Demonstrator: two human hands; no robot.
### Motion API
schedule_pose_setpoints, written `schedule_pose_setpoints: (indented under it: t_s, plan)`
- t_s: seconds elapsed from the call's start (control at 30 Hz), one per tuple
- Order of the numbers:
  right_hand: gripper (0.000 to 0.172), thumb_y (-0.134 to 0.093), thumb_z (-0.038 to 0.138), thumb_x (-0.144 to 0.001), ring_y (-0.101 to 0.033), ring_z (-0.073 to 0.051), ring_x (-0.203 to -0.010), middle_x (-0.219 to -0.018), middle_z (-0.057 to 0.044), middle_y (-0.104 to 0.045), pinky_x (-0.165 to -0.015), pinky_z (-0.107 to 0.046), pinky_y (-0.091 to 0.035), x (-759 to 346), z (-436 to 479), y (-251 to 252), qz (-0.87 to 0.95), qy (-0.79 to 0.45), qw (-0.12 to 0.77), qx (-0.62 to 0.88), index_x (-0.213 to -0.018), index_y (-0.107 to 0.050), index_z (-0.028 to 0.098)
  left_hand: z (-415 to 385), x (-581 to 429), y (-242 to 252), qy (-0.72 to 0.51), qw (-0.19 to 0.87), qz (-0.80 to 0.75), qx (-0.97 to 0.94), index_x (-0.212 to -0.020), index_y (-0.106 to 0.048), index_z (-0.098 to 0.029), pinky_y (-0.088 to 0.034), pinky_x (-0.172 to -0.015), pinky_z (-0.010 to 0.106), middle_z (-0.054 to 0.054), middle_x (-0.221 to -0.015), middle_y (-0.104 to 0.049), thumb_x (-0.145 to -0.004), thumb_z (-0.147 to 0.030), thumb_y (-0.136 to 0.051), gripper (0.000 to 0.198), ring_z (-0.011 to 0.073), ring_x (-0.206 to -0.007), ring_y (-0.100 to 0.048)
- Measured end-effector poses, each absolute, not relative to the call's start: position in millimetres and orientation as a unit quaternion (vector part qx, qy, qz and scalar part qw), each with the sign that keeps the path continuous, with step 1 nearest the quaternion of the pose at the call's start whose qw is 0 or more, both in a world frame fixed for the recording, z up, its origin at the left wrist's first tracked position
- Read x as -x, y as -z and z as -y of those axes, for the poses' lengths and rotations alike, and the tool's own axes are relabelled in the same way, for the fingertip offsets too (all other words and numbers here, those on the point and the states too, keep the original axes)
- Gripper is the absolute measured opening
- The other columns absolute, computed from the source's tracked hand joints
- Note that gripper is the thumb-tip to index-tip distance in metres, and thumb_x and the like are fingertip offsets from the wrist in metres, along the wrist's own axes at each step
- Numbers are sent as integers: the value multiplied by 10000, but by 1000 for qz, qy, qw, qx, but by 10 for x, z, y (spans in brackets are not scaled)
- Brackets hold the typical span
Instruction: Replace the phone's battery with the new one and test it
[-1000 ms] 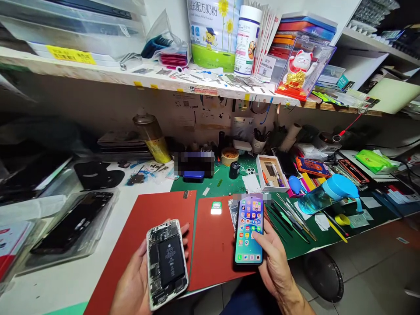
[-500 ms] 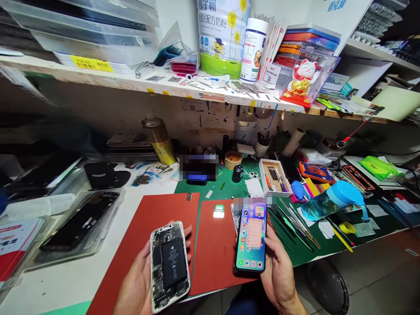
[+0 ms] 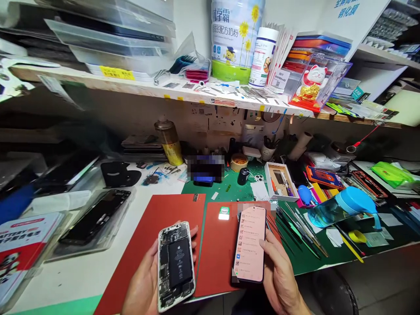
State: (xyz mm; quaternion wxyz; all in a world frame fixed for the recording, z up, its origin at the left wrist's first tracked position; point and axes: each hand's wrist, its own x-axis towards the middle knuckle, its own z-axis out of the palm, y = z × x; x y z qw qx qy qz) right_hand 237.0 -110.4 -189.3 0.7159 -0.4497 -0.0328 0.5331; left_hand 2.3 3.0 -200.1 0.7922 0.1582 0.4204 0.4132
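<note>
My left hand is closed around an opened phone, its black battery and inner boards facing up in a white frame. Fingertips show past the phone's right edge. In my right hand lies a lit smartphone, gripped along its right side, with the thumb at the screen's edge. A list with small icons fills that screen. Both phones are above two red mats at the front of the bench. Part of another object peeks out behind the smartphone's upper left corner, too covered to name.
Tweezers and thin tools lie right of the mats, near a blue-lidded bottle. A white box holds small tools. On the left, a dark phone screen rests on a clear case. A loaded shelf overhangs the bench.
The smartphone's screen has gone from a home page of app icons to a full-screen list. The whole view has shifted, so everything appears further right. Both hands keep their holds.
</note>
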Motion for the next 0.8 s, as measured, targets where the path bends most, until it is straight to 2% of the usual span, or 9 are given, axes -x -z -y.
schedule_pose_setpoints:
  t_s: [0.13, 0.23, 0.33, 0.43, 0.5, 0.53, 0.63, 0.7, 0.8]
  plan:
    - [487, -821, 475, -872, -674, -299, -1284, -1302, -82, -771, -1121, -423, -519, -2404, 1032, 1812, 0, -521, 725, 451, -1258, -763, 183, -38, -31, 2008, -413, 782, -443, -146, -1460, -625, -149, -673, -847, 478, 213, -1419, -672, -1020, -310, -507, 483, 345, -1029, -797]
    - [486, -729, 520, -940, -741, -299, -1165, -1226, -98, -800, -1036, -418, -574, -2433, 987, 1731, -10, -561, 711, 424, -1264, -765, 159, -40, -37, 2020, -412, 781, -447, -145, -1491, -598, -166, -676, -824, 481, 208, -1399, -684, -999, -306, -522, 517, 343, -958, -812]
    - [486, -693, 539, -963, -778, -293, -1064, -1148, -108, -822, -982, -408, -597, -2472, 978, 1707, -19, -587, 696, 414, -1237, -779, 146, -38, -32, 2028, -415, 781, -440, -155, -1485, -604, -149, -676, -808, 474, 220, -1401, -675, -979, -306, -545, 533, 361, -987, -805]
    - [405, -700, 470, -963, -783, -270, -1028, -1108, -103, -830, -989, -392, -587, -2504, 1023, 1725, -26, -591, 695, 410, -1182, -791, 141, -39, -21, 2035, -415, 786, -431, -156, -1507, -581, -156, -674, -817, 470, 216, -1406, -669, -983, -306, -546, 546, 362, -1005, -801]
    - [362, -737, 342, -916, -762, -270, -1089, -1181, -114, -810, -1029, -397, -562, -2513, 1076, 1720, 0, -587, 700, 406, -1210, -770, 134, -40, -14, 2045, -413, 794, -419, -155, -1529, -557, -168, -672, -833, 466, 210, -1414, -664, -998, -318, -538, 552, 353, -1007, -802]
    - [410, -760, 256, -864, -744, -278, -1136, -1241, -121, -790, -1055, -413, -546, -2513, 1102, 1705, 23, -591, 701, 398, -1256, -745, 137, -39, -11, 2053, -412, 799, -410, -156, -1535, -550, -172, -669, -843, 464, 208, -1421, -659, -1006, -327, -532, 552, 349, -1020, -799]
    - [799, -768, 30, -673, -649, -332, -1309, -1419, -113, -701, -1105, -510, -506, -2506, 1157, 1629, 84, -624, 693, 351, -1438, -620, 208, -34, -1, 2077, -415, 807, -389, -160, -1529, -557, -170, -662, -863, 458, 212, -1437, -646, -1024, -366, -517, 543, 342, -1061, -789]
    - [1000, -741, -50, -590, -560, -354, -1413, -1503, -97, -638, -1127, -568, -480, -2497, 1174, 1579, 96, -640, 691, 322, -1516, -530, 264, -29, 7, 2087, -415, 808, -386, -161, -1522, -567, -170, -661, -866, 456, 213, -1440, -643, -1028, -388, -517, 541, 337, -1049, -793]
    - [1125, -718, -89, -547, -497, -352, -1471, -1564, -93, -580, -1165, -589, -434, -2482, 1186, 1547, 96, -638, 697, 312, -1567, -442, 297, -29, 21, 2092, -415, 805, -389, -166, -1505, -583, -151, -661, -867, 463, 222, -1438, -643, -1032, -386, -515, 533, 341, -1047, -793]
